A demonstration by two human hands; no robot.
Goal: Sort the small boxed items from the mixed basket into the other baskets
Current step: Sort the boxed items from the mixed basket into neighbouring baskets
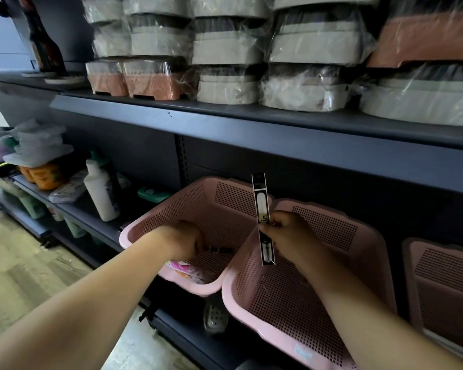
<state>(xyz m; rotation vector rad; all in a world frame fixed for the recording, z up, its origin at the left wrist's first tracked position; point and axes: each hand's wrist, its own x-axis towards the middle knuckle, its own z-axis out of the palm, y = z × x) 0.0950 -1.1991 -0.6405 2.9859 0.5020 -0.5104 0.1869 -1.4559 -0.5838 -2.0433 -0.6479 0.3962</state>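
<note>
Right hand pinches slim black box upright over middle basket, seemingly bare. Left hand grips dark box inside left mixed basket; more packets lie there. Sorting looks barely begun.

Baskets pink perforated plastic, matt. Slim box glossy black card. Shelf edge dark matt metal. Stacked tubs in crinkled clear film. Floor wood-look.

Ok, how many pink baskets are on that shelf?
3: left basket, which the left hand reaches into; middle basket, under the right hand; right basket, cut off at frame edge. More may be hidden.
</note>
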